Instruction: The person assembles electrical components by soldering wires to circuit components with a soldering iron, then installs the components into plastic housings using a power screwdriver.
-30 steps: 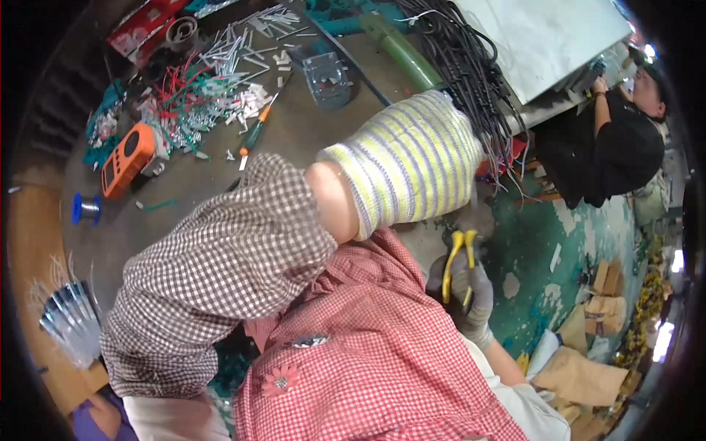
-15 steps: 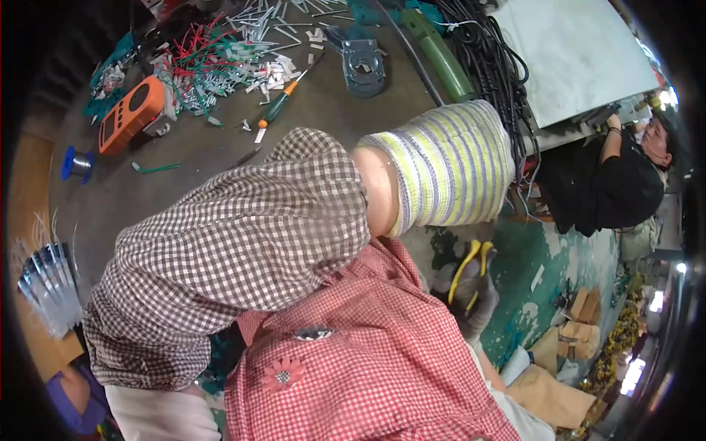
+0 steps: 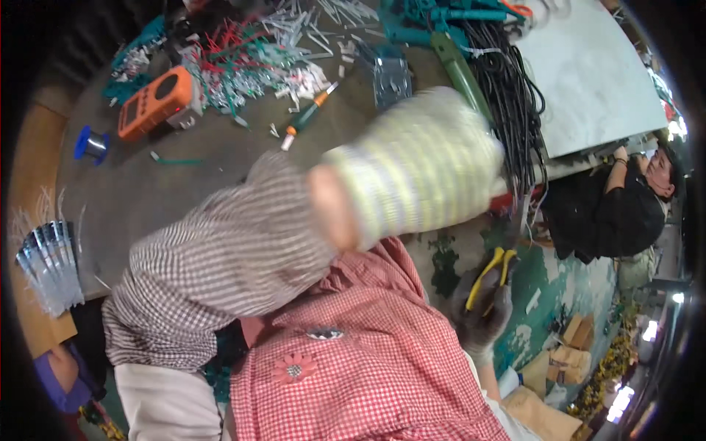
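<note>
My left hand (image 3: 426, 165), in a yellow, white and grey striped knit glove, crosses above the table's near edge. It is smeared by motion, and its fingers and whatever they may hold are hidden. A brown checked sleeve (image 3: 228, 246) covers that arm. Lower right, below the table's edge, my right hand (image 3: 482, 323) wears a grey glove and is closed around yellow-handled pliers (image 3: 487, 283). The pliers' handles point up and stand apart, while their jaws do not show clearly. Beyond the left glove lie a bundle of black cables (image 3: 504, 92) and a green tube (image 3: 460, 73).
An orange meter (image 3: 154, 103), a blue solder spool (image 3: 92, 145) and a screwdriver (image 3: 309, 116) lie on the dark table (image 3: 213, 140). Small wired parts (image 3: 243, 62) are heaped farther back. A clear plastic piece (image 3: 392, 79) lies beyond the glove. A person in black (image 3: 607, 206) works at right.
My left hand has moved left and closer to my body, and is now blurred. A dark rod beside the green tube is no longer visible. The whole view has shifted slightly; my right hand keeps the pliers.
</note>
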The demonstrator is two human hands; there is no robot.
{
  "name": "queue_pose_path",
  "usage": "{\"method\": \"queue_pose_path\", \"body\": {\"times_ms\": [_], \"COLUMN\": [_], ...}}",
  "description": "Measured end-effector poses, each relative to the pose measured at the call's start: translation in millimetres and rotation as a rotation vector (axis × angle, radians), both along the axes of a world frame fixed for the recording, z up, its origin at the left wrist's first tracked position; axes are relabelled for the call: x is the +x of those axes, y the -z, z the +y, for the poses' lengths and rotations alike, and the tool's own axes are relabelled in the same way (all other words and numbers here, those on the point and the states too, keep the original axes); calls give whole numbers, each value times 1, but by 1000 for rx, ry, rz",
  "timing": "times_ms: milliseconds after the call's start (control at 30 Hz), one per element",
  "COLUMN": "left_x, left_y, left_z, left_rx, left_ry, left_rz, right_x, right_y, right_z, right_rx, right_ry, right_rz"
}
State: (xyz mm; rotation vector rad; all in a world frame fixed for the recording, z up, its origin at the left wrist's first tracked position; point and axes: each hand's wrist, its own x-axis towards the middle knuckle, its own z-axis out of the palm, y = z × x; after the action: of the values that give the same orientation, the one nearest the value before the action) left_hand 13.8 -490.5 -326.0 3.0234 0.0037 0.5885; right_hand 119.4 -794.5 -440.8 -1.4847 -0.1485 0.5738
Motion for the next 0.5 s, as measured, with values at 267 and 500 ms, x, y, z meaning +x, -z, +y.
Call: {"method": "queue_pose_path", "body": {"times_ms": [267, 500], "left_x": [-156, -256], "left_y": [-17, 31], "left_z": [33, 50], "left_rx": [-273, -308], "left_ry": [-651, -909], "left_rz": [-278, -533], "right_x": [39, 48], "right_y": [-78, -66], "right_z": [102, 211], "right_rx": [-596, -684], "right_ry": [-714, -680], "right_rz": [-585, -1573]}}
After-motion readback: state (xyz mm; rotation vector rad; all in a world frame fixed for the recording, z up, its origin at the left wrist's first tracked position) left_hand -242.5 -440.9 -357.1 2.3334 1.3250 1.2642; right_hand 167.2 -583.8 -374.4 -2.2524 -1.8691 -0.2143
